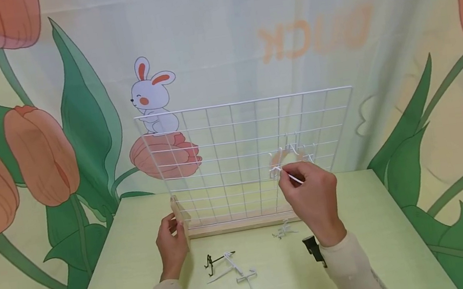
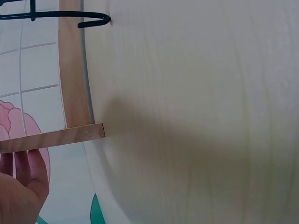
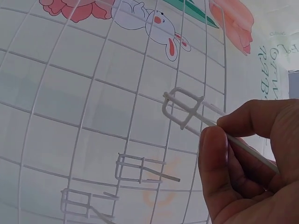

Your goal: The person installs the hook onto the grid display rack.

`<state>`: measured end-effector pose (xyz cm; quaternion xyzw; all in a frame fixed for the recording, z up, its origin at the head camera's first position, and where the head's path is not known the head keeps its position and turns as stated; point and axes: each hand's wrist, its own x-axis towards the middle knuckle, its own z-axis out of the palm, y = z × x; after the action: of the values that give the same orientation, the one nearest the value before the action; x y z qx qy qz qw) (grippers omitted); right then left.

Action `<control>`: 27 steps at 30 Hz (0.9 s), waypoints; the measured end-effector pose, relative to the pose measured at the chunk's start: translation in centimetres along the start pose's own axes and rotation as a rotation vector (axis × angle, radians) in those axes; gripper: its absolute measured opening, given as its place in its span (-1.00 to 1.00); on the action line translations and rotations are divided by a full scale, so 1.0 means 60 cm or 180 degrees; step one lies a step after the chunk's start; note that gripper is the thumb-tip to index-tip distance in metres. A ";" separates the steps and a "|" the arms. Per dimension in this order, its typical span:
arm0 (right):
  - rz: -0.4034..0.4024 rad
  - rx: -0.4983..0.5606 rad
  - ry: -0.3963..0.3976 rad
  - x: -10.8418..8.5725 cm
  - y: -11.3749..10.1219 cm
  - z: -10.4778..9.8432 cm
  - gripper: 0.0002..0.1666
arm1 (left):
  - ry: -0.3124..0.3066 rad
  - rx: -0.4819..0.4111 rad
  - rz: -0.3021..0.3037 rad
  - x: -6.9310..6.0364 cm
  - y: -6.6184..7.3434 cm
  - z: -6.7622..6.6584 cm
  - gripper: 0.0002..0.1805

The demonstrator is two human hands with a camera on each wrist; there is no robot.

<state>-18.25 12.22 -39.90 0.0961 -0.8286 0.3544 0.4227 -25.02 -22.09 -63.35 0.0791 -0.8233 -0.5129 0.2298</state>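
My right hand (image 1: 311, 192) pinches the shaft of a white wire grid hook (image 3: 194, 110) between thumb and fingers. The hook's double-pronged end is up against the white wire grid panel (image 1: 235, 142); whether it is seated on a wire I cannot tell. Two similar white hooks (image 3: 140, 168) hang on the panel in the right wrist view. At the panel's left end, my left hand (image 1: 172, 244) rests its fingertips along the outer side of the wooden foot (image 2: 56, 138); its thumb is out of sight in the left wrist view.
A black hook (image 1: 210, 264) and a few larger white hooks (image 1: 246, 276) lie on the pale table (image 1: 113, 279) before the panel. Several small white hooks (image 1: 285, 230) are piled near the wooden base bar (image 1: 234, 225). A printed curtain (image 1: 217, 43) hangs behind.
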 end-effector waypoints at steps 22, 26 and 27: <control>-0.0081 0.0093 0.0158 0.081 -0.016 0.020 -0.85 | -0.0030 -0.0027 -0.0060 0.003 -0.001 0.000 -0.63; -0.0054 0.0156 0.0214 0.089 -0.016 0.027 -0.85 | 0.0007 -0.0038 -0.0025 0.001 -0.002 0.001 -0.64; -0.0052 0.0173 0.0228 0.091 -0.016 0.029 -0.85 | 0.0014 -0.0042 -0.0027 0.001 -0.003 0.001 -0.64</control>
<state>-22.32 11.15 -35.88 0.1015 -0.8022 0.3764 0.4522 -25.11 -22.11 -63.51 0.0823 -0.8190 -0.5192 0.2299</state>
